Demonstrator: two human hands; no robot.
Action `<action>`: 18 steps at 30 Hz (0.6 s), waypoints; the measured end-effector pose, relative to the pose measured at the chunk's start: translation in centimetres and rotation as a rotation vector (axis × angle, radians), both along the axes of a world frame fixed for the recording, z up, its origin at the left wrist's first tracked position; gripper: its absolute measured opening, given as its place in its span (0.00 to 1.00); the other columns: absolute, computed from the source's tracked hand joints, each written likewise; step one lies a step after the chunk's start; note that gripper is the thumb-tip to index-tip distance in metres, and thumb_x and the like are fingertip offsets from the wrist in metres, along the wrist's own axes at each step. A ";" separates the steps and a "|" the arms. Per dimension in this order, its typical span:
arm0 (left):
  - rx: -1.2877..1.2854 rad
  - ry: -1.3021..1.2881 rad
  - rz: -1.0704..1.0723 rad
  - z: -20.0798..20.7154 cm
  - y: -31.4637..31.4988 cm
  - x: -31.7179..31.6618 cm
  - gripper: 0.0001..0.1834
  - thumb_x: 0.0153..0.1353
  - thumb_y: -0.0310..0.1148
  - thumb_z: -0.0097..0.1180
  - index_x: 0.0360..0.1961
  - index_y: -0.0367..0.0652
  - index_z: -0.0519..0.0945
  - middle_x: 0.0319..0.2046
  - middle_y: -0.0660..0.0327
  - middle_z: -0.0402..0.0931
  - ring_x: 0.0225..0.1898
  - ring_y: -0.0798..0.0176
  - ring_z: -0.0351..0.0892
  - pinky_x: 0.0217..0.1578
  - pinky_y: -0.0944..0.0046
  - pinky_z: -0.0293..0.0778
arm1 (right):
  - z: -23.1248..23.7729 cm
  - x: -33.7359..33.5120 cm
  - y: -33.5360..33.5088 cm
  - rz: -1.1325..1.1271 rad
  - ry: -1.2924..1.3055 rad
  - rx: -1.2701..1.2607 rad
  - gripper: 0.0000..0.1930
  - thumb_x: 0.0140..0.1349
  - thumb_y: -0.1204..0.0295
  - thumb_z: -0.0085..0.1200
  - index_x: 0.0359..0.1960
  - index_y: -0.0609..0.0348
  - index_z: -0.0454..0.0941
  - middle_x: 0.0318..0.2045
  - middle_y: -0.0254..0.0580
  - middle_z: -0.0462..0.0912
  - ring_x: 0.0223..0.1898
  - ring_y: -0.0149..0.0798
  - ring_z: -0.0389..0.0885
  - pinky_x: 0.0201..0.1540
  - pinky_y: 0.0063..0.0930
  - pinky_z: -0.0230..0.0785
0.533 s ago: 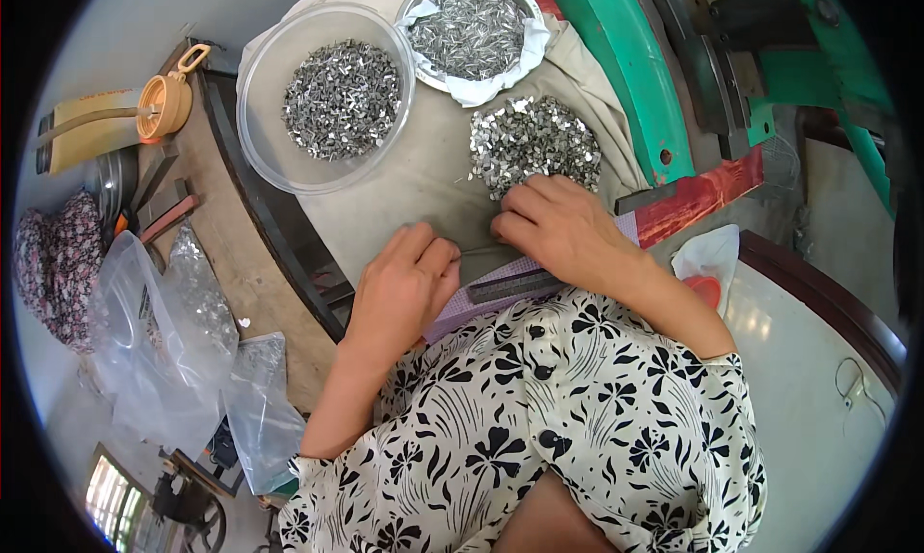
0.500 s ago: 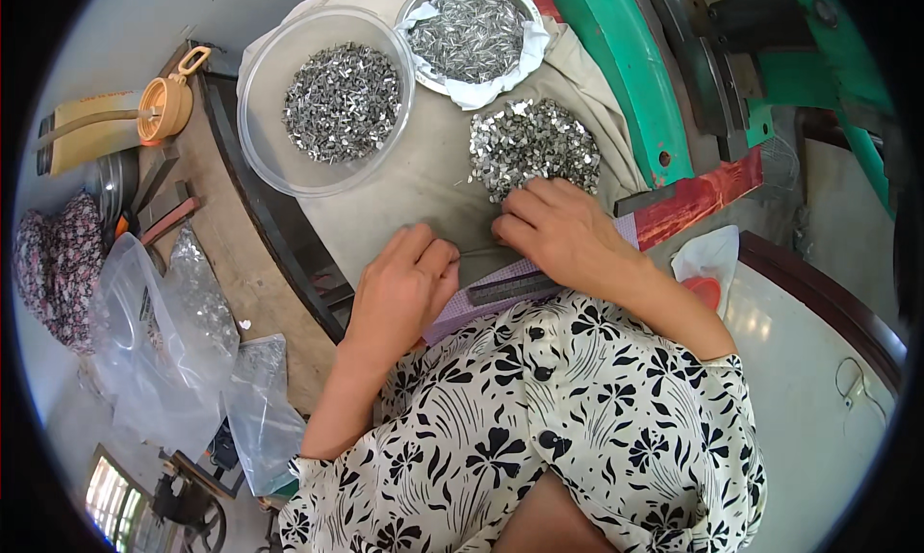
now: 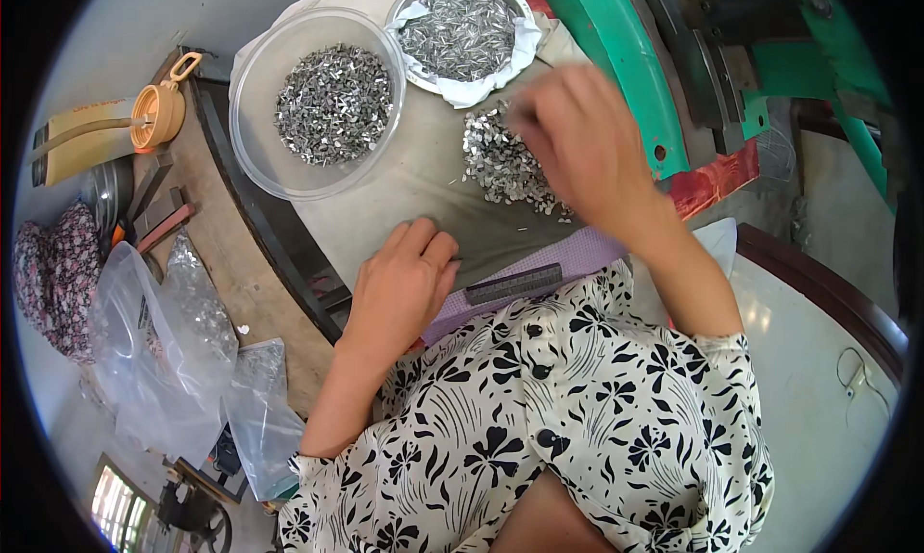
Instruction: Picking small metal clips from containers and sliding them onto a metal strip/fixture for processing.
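Your right hand, blurred, curls over the pile of silvery metal chips on the beige cloth; your left hand rests nearer you, fingers bent together. Whether either grips anything, I cannot tell. Chips look light, stiff, slippery; pinch their edges.

Workshop: green painted metal machine frame upper right; small silver metal chips piled upper centre on beige cloth-covered surface; round clear plastic tub of metal bits upper left.
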State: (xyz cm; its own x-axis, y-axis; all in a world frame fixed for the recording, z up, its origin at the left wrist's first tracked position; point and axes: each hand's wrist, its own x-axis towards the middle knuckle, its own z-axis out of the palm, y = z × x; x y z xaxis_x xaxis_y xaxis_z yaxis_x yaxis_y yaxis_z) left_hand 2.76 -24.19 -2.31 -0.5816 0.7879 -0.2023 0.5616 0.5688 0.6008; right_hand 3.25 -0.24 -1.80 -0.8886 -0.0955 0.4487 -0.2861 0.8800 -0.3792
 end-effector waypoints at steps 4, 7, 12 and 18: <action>0.034 -0.036 0.065 0.0 0.1 0.0 0.09 0.51 0.25 0.64 0.33 0.40 0.78 0.33 0.57 0.72 0.39 0.51 0.76 0.37 0.53 0.74 | -1.4 -3.7 1.1 0.029 0.077 0.021 0.09 0.52 0.74 0.64 0.35 0.56 0.78 0.32 0.40 0.75 0.38 0.46 0.76 0.40 0.40 0.69; 0.070 -0.023 0.054 -0.3 -0.5 0.1 0.10 0.51 0.25 0.63 0.35 0.42 0.77 0.34 0.59 0.70 0.38 0.53 0.75 0.37 0.54 0.76 | -0.5 -1.6 0.5 0.079 -0.074 -0.037 0.09 0.52 0.74 0.64 0.36 0.54 0.80 0.33 0.39 0.76 0.38 0.47 0.76 0.41 0.38 0.70; 0.081 -0.048 0.075 -0.2 -0.4 0.3 0.10 0.51 0.26 0.64 0.35 0.42 0.78 0.34 0.59 0.71 0.38 0.53 0.75 0.36 0.53 0.75 | -0.9 5.5 0.3 0.251 -0.326 -0.204 0.08 0.49 0.74 0.67 0.31 0.54 0.82 0.30 0.36 0.76 0.32 0.42 0.76 0.34 0.34 0.69; 0.161 -0.089 -0.037 -0.2 -0.2 1.1 0.12 0.48 0.31 0.68 0.34 0.43 0.79 0.33 0.61 0.70 0.38 0.55 0.74 0.38 0.56 0.74 | -1.8 10.5 -0.7 0.239 -0.434 -0.257 0.10 0.47 0.73 0.68 0.32 0.52 0.84 0.29 0.34 0.77 0.32 0.40 0.77 0.33 0.32 0.70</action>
State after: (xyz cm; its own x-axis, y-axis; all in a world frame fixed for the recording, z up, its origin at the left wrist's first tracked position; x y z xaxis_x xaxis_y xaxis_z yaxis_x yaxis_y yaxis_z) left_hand 3.85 -24.43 -2.48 -0.5375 0.8346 -0.1209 0.5208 0.4413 0.7307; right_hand 13.75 -0.94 -3.61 -0.9642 -0.2523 0.0818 -0.2357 0.6736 -0.7005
